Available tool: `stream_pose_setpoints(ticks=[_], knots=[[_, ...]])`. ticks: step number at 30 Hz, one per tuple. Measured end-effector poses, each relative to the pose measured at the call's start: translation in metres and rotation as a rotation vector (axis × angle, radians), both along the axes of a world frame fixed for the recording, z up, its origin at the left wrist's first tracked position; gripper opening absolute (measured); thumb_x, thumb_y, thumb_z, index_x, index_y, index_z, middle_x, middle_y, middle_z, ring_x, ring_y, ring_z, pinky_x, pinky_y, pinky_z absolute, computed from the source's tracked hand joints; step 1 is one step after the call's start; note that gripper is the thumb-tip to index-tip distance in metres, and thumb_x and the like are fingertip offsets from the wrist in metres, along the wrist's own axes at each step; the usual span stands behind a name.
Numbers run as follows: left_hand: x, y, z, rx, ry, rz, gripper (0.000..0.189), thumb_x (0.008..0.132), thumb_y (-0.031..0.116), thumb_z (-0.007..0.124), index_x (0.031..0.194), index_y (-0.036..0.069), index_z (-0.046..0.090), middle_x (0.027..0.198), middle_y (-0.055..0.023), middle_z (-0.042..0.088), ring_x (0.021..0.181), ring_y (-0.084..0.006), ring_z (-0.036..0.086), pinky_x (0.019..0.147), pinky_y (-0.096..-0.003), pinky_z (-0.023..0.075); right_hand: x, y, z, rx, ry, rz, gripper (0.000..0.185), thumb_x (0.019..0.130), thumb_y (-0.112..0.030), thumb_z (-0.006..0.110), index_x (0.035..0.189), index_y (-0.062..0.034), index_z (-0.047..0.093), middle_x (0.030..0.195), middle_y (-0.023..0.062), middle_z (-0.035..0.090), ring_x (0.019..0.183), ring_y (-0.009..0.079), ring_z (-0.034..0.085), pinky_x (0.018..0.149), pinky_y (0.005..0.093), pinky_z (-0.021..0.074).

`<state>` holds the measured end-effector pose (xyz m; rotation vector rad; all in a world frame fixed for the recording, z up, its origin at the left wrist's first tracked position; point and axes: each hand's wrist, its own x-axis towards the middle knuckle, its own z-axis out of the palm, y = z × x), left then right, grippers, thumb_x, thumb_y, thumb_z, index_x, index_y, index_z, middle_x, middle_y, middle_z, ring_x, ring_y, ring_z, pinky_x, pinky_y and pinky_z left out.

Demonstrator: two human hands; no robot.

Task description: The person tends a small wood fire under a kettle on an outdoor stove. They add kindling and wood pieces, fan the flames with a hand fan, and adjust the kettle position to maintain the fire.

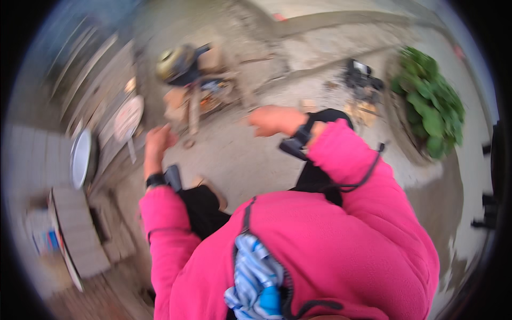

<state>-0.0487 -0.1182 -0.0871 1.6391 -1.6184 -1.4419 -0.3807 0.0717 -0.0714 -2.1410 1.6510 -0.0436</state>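
Over the concrete floor (pixel 236 168), my left hand (pixel 158 145) is raised with its fingers partly curled. It is nearest to a round pale board or lid with a handle (pixel 129 118). My right hand (pixel 276 121) reaches inward in front of a small open fire (pixel 206 101), apart from it. Blur hides whether either hand has anything thin in its fingers. Around the fire lie bricks (pixel 176 100) and a piece of firewood (pixel 194 108). A rounded, yellowish metal pot or kettle (pixel 174 62) sits just behind it.
A metal basin (pixel 82 158) leans at the left beside wooden planks (pixel 92 72). Lower left stands a low wooden bench or box (pixel 78 232). Dark charred lumps (pixel 360 80) lie to the right, near a broad basket (pixel 400 120) of green leaves (pixel 432 104). A stone step (pixel 320 48) runs behind.
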Motion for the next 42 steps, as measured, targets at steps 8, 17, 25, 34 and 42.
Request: stream_pose_setpoints(ticks=[8, 17, 25, 34, 42], knots=[[0.001, 0.009, 0.011, 0.080, 0.069, 0.080, 0.029, 0.093, 0.020, 0.057, 0.106, -0.005, 0.059, 0.087, -0.0175, 0.067, 0.073, -0.0253, 0.067, 0.065, -0.0342, 0.0556, 0.006, -0.008, 0.002, 0.053, 0.041, 0.111, 0.031, 0.081, -0.026, 0.067, 0.099, -0.0014, 0.064, 0.094, 0.0200, 0.065, 0.092, 0.0395, 0.061, 0.079, 0.0458, 0.0490], [0.000, 0.008, 0.011, 0.080, 0.061, 0.080, 0.027, 0.094, 0.020, 0.057, 0.103, -0.005, 0.061, 0.086, -0.0168, 0.067, 0.072, -0.0254, 0.067, 0.064, -0.0345, 0.0553, 0.008, -0.009, 0.006, 0.081, 0.061, 0.100, 0.033, 0.081, -0.027, 0.067, 0.103, -0.0017, 0.064, 0.097, 0.0199, 0.066, 0.094, 0.0392, 0.061, 0.081, 0.0456, 0.0491], [-0.020, 0.011, -0.032, -0.002, -0.299, -0.114, 0.030, 0.084, 0.023, 0.066, 0.079, -0.006, 0.066, 0.067, -0.0130, 0.066, 0.052, -0.0198, 0.064, 0.048, -0.0327, 0.0531, 0.008, -0.014, -0.009, 0.051, 0.019, 0.058, 0.030, 0.079, -0.024, 0.067, 0.097, 0.0001, 0.067, 0.097, 0.0208, 0.066, 0.095, 0.0381, 0.063, 0.081, 0.0446, 0.0505], [-0.053, -0.002, -0.078, -0.291, -0.762, -0.330, 0.043, 0.073, 0.031, 0.075, 0.087, -0.010, 0.065, 0.072, -0.0168, 0.066, 0.058, -0.0234, 0.067, 0.049, -0.0338, 0.0539, 0.006, -0.090, -0.103, 0.062, -0.128, -0.355, 0.039, 0.080, -0.033, 0.069, 0.102, -0.0016, 0.067, 0.102, 0.0216, 0.066, 0.099, 0.0382, 0.062, 0.084, 0.0442, 0.0499], [-0.075, -0.004, -0.103, -0.237, -0.833, -0.232, 0.065, 0.072, 0.045, 0.074, 0.104, -0.010, 0.059, 0.098, -0.0266, 0.066, 0.092, -0.0374, 0.066, 0.082, -0.0419, 0.0515, 0.019, -0.122, -0.170, -0.177, -0.349, -0.687, 0.040, 0.081, -0.031, 0.070, 0.101, 0.0015, 0.060, 0.098, 0.0242, 0.065, 0.096, 0.0405, 0.062, 0.082, 0.0464, 0.0505]])
